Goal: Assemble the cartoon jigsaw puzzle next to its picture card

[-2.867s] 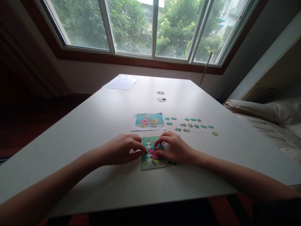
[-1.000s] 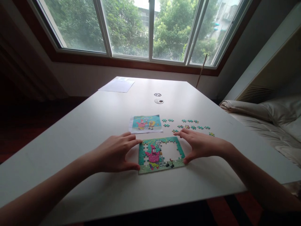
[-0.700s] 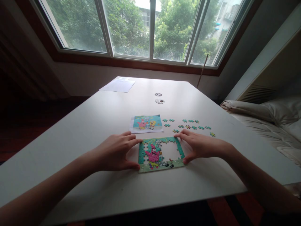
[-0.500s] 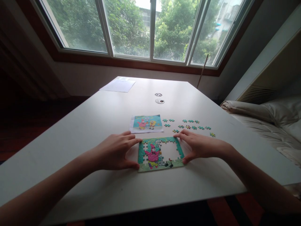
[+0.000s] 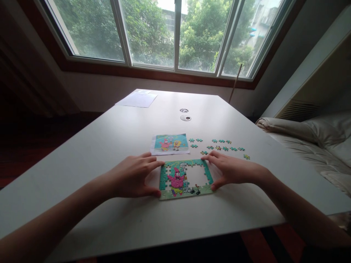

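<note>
A partly built cartoon jigsaw puzzle (image 5: 175,179) lies flat on the white table (image 5: 123,138), with a gap in its right half. My left hand (image 5: 134,177) presses against the puzzle's left edge, thumb and fingers spread. On the other side, my right hand (image 5: 233,170) braces the right edge with the fingers apart. Neither hand holds a piece. Just behind the puzzle lies the printed reference picture (image 5: 170,143). Several loose puzzle pieces (image 5: 223,145) are scattered to the right of the picture, beyond my right hand.
A sheet of paper (image 5: 136,99) lies at the table's far left corner. Two round cable holes (image 5: 185,117) sit in the table's middle. A cushioned seat with a pillow (image 5: 307,135) runs along the right. Large windows (image 5: 175,33) fill the far wall.
Earlier both hands worked over the puzzle's middle; they have since moved to its two sides. In the last second the puzzle has shifted slightly to the left between them.
</note>
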The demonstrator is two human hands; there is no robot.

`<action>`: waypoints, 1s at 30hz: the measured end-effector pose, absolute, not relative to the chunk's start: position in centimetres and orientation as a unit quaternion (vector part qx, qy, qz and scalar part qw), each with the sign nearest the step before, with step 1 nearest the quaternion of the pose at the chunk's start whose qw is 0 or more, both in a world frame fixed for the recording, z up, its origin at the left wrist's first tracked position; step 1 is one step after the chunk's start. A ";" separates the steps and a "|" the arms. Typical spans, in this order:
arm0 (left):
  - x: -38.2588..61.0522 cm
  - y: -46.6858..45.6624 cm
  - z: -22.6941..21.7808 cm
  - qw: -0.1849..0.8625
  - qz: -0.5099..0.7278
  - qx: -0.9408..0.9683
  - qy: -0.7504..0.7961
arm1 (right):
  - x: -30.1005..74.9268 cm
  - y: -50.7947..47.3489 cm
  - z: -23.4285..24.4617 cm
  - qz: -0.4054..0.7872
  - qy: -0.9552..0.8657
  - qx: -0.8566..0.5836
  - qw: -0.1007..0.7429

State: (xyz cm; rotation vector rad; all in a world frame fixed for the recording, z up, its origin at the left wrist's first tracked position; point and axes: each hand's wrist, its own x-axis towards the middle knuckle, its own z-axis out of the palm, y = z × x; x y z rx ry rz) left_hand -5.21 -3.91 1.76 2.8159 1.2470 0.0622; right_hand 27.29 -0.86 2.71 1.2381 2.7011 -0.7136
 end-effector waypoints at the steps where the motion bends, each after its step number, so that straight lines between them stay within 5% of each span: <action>1: -5.2 -3.9 1.9 0.032 0.017 0.914 0.405 | 27.3 -0.8 2.7 -0.235 0.882 0.406 0.041; 22: -5.2 -3.8 2.0 0.030 0.016 0.917 0.397 | 28.0 -0.5 3.2 -0.245 0.885 0.394 0.043; 30: -5.5 -3.6 1.6 0.035 0.034 0.918 0.394 | 33.8 5.1 3.2 -0.128 0.865 0.482 -0.057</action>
